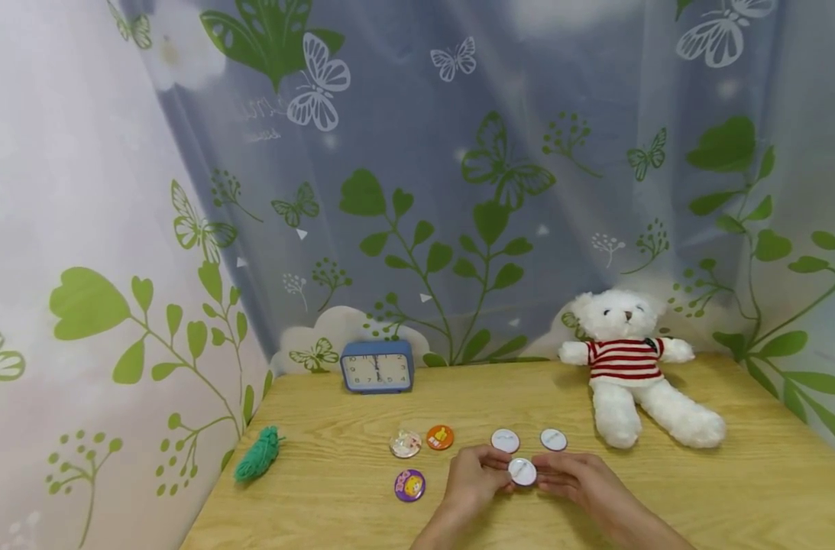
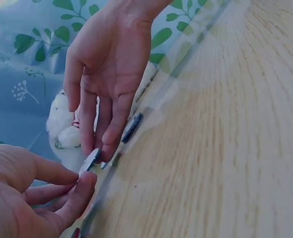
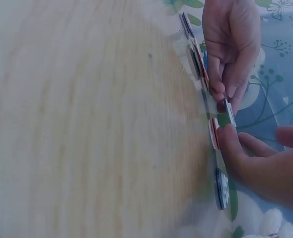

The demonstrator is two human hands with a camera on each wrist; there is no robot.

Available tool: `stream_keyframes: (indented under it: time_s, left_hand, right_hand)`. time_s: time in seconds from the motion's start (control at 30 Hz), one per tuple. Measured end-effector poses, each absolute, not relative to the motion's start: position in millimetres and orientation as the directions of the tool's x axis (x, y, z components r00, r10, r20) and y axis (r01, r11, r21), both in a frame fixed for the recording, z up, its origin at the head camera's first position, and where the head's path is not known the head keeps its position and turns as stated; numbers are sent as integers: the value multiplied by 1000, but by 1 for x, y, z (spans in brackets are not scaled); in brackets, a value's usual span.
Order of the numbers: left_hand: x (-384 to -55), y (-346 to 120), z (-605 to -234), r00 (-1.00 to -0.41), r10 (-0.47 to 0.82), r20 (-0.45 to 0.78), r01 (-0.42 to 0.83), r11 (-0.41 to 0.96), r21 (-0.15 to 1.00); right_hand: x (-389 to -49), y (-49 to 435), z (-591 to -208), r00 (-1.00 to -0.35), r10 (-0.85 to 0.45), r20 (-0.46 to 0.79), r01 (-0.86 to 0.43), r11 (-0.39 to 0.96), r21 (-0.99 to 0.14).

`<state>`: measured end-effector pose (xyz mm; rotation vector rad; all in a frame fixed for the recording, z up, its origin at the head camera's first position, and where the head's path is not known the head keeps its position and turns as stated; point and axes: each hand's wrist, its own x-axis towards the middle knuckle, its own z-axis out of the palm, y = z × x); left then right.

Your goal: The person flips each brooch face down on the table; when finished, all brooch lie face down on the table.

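A: Round badge [image 1: 527,477]: location?
B: Between left hand [image 1: 474,481] and right hand [image 1: 584,478], above the surface [image 1: 321,504].
A: Grip?
B: Left, thumb and finger pinching its edge; right, fingers extended, tips against the opposite edge.
A: Handling?
B: Probably light, stiff, slick-faced, coating easily scratched. Best held by the edge, clear of the pin [image 1: 520,470] on its back.

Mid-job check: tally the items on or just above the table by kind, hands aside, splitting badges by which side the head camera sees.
Picture-side badges: 3
Back-side badges: 3
Clock: 1
Teddy bear: 1
Green yarn bundle: 1
Total: 9
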<state>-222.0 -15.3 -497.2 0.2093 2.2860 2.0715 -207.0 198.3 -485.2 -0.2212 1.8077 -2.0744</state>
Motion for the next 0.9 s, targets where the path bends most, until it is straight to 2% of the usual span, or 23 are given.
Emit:
stream_keyframes:
  time_s: [0.23, 0.63, 0.9]
  left_hand:
    - [-220, -13, -492, -989, 150, 1, 15, 89, 996]
    - [-217, -12, -483, -992, 121, -46, -12, 272, 962]
    - [-218, -12, -482, -989, 133, -63, -26, 265, 964]
  right_hand:
    - [-208, 203, -485, -902, -406, -147, 200, -92, -975]
    - [-207, 205, -483, -900, -413, -141, 186, -71, -980]
    - [-205, 206, -483, -895, -427, -131, 179, -73, -981]
